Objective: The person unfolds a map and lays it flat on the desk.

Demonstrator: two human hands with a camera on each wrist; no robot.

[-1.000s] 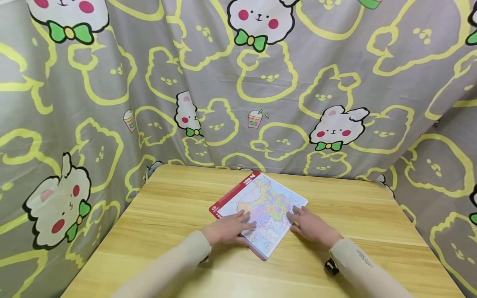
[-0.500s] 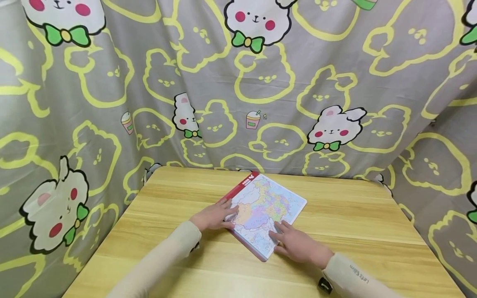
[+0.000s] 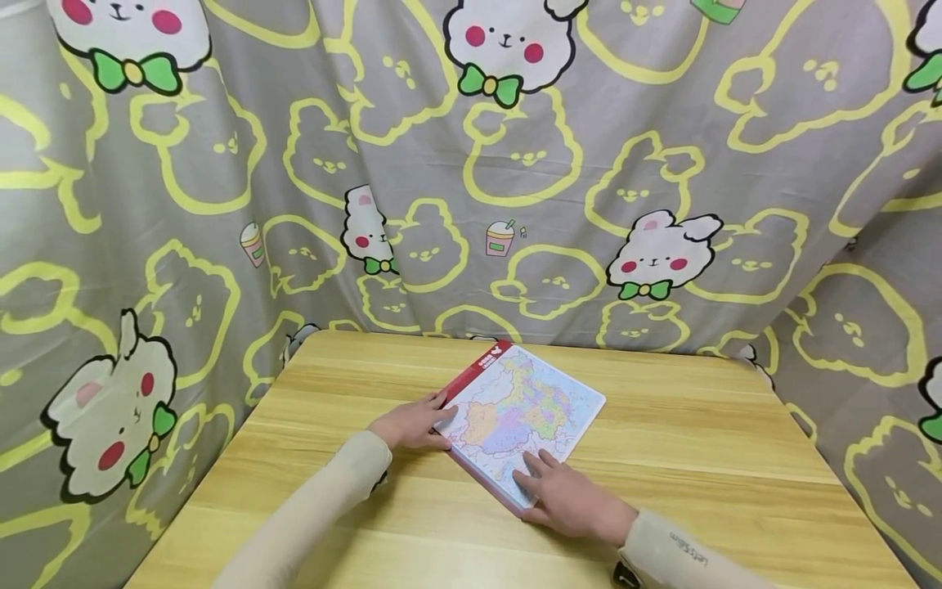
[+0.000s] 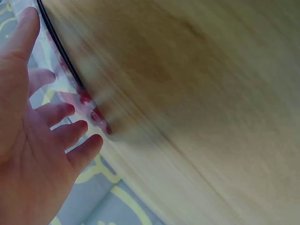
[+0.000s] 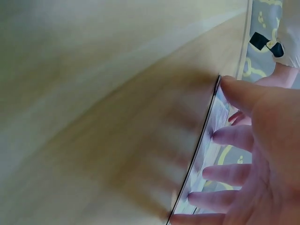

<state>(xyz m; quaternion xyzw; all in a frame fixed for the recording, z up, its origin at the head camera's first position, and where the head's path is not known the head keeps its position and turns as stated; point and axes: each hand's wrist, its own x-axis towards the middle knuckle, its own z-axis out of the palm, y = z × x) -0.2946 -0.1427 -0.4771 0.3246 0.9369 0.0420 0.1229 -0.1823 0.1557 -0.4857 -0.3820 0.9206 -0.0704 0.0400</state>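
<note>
A flat rectangular map board (image 3: 515, 409), with a multicoloured map and a red strip along one side, lies at an angle on the wooden table. At its left corner is my left hand (image 3: 412, 424), with fingertips over the top and thumb by the near edge. My right hand (image 3: 570, 496) rests at the near corner, fingers spread over the printed face. In the left wrist view, the fingers (image 4: 61, 112) are loosely bent beside the board's red corner. The right wrist view shows the right thumb (image 5: 239, 91) at the end of the board's dark edge.
The wooden table (image 3: 699, 458) stretches out on all sides of the board. Behind it and at both sides hangs a grey curtain (image 3: 545, 221) with rabbit prints. A dark strap piece (image 3: 627, 574) shows under the right sleeve.
My left hand has slid left and away to the board's left corner. My right hand has come nearer and left, from the right edge to the near corner. The board stays nearly in place.
</note>
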